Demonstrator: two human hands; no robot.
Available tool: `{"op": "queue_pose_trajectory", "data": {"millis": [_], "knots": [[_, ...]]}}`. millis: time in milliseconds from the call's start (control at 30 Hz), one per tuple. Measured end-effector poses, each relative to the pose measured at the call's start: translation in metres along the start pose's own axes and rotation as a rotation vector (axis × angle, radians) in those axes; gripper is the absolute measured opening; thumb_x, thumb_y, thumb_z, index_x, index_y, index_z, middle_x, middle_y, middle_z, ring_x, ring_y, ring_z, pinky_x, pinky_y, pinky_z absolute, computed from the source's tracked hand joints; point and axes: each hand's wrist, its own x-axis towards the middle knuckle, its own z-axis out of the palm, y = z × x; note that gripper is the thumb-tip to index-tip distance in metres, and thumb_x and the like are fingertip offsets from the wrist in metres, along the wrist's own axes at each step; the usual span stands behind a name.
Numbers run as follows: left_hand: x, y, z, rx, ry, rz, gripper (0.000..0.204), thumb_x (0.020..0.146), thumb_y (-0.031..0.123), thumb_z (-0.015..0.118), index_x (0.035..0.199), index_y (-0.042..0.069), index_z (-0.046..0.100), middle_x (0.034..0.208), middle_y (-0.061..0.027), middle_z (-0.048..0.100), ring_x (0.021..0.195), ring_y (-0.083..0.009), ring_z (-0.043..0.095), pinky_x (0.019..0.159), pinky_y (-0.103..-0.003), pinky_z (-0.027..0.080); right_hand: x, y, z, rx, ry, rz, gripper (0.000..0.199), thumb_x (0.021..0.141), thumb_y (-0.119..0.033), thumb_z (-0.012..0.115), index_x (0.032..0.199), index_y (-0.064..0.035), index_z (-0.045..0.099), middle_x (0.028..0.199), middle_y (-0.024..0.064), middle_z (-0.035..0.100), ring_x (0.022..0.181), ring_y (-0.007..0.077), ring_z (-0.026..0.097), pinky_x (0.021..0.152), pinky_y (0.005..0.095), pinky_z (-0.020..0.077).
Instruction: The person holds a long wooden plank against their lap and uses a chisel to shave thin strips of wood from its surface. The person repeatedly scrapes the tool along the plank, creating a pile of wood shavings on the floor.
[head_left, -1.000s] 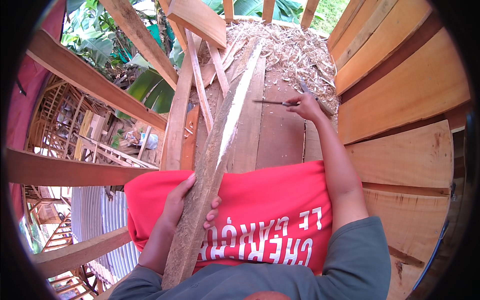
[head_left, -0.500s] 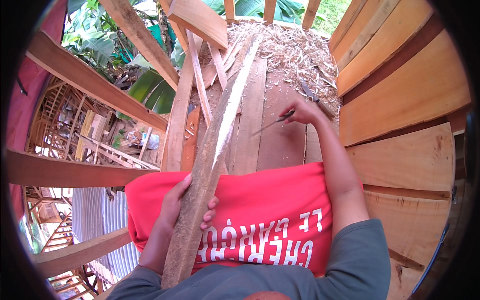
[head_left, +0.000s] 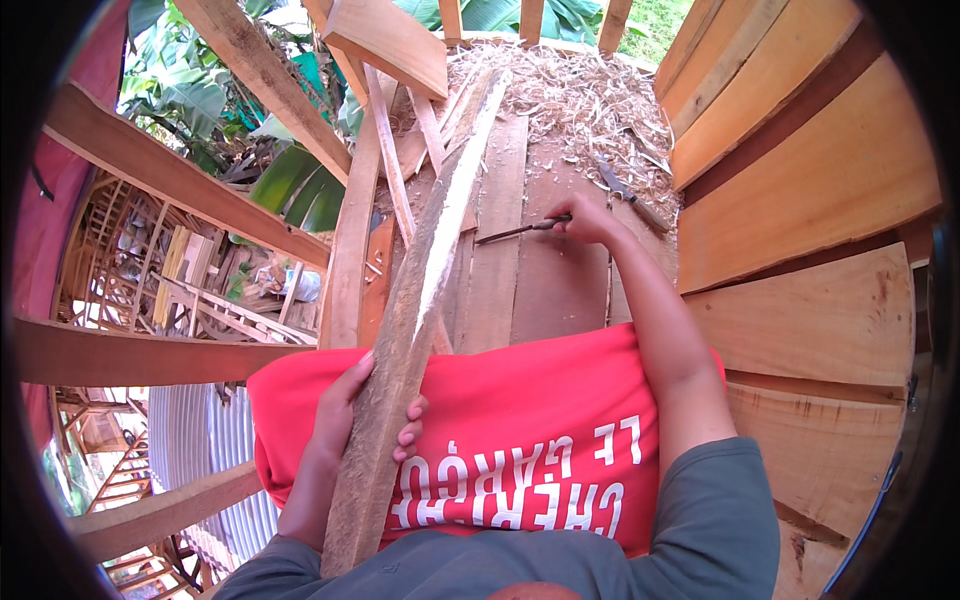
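My left hand (head_left: pixel 345 407) is wrapped around the lower part of a long, rough wooden beam (head_left: pixel 395 400). The beam rises from beside my body across the red cloth (head_left: pixel 520 430) on my lap and leans away over the planks. A pale, bright strip runs along its upper side. To the right of the beam, my right hand (head_left: pixel 585 222) grips a slim dark tool with a long narrow blade (head_left: pixel 510 234), whose exact kind I cannot make out. The blade points left toward the beam, apart from it.
Curled wood shavings (head_left: pixel 590 105) cover the far end of the planks. A second tool with a handle (head_left: pixel 632 196) lies beyond my right hand. A boarded wall (head_left: pixel 810 180) stands on the right; open railing beams (head_left: pixel 190 190) run along the left, with a lumber stack (head_left: pixel 185 260) below.
My right hand has moved slightly left, bringing the narrow blade nearer the beam and more level. My left hand keeps its hold, and the beam has shifted slightly left in view.
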Motion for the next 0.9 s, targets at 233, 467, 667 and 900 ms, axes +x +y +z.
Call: {"op": "queue_pose_trajectory", "data": {"millis": [233,467,667,900], "knots": [[-0.001,-0.001,0.001,-0.020,0.022,0.005,0.058,0.102,0.055,0.034,0.136,0.011,0.045,0.086,-0.0153,0.053,0.060,-0.0248,0.055,0.049,-0.036,0.046,0.013,-0.028,0.013,-0.017,0.585,0.141,0.026,0.086,-0.014,0.070,0.111,-0.0170,0.073,0.099,0.0128,0.073,0.094,0.0314,0.069,0.081,0.0411,0.0530],[-0.002,0.000,0.001,-0.015,0.033,0.006,0.058,0.101,0.055,0.034,0.138,0.011,0.044,0.085,-0.0153,0.053,0.059,-0.0245,0.054,0.048,-0.036,0.046,0.000,-0.027,0.010,-0.163,0.275,0.156,0.025,0.088,-0.019,0.068,0.113,-0.0199,0.073,0.100,0.0125,0.072,0.096,0.0314,0.069,0.082,0.0418,0.0529],[-0.002,-0.002,0.001,-0.015,0.040,0.012,0.059,0.101,0.055,0.034,0.138,0.011,0.044,0.085,-0.0153,0.053,0.059,-0.0245,0.054,0.048,-0.036,0.046,0.009,-0.039,-0.014,-0.102,0.339,0.228,0.025,0.089,-0.022,0.065,0.110,-0.0108,0.074,0.092,0.0177,0.072,0.089,0.0325,0.069,0.079,0.0430,0.0533],[-0.001,-0.001,0.000,-0.014,0.033,0.011,0.059,0.101,0.055,0.034,0.138,0.011,0.044,0.085,-0.0154,0.053,0.059,-0.0249,0.054,0.048,-0.036,0.046,0.000,-0.021,-0.006,0.045,-0.354,-0.026,0.027,0.090,-0.018,0.069,0.113,-0.0042,0.072,0.087,0.0106,0.073,0.078,0.0171,0.065,0.075,0.0343,0.0510]]}}
